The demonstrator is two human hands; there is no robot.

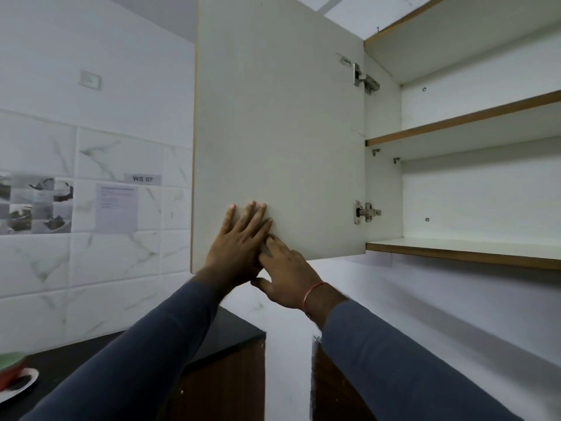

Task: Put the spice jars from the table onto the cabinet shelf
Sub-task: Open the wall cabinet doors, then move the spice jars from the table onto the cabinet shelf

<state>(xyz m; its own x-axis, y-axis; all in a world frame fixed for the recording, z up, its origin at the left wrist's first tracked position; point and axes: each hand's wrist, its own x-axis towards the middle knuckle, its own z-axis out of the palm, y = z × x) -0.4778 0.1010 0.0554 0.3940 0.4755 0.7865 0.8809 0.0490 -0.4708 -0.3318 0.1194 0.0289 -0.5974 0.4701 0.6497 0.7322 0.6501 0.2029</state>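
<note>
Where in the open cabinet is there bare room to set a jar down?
The bottom shelf shows bare from the hinge side rightward, and the middle shelf above it looks bare too. The crowded spot is the lower corner of the open door, where the left hand and right hand press flat, overlapping.

A "WS 07" label (142, 178) sits on the tiled wall (91, 147). Just below it hangs a printed sheet (117, 207), with a photo grid (35, 205) to that sheet's left. A switch (90, 79) sits well above the label. A plate (18, 387) lies far below it.
</note>
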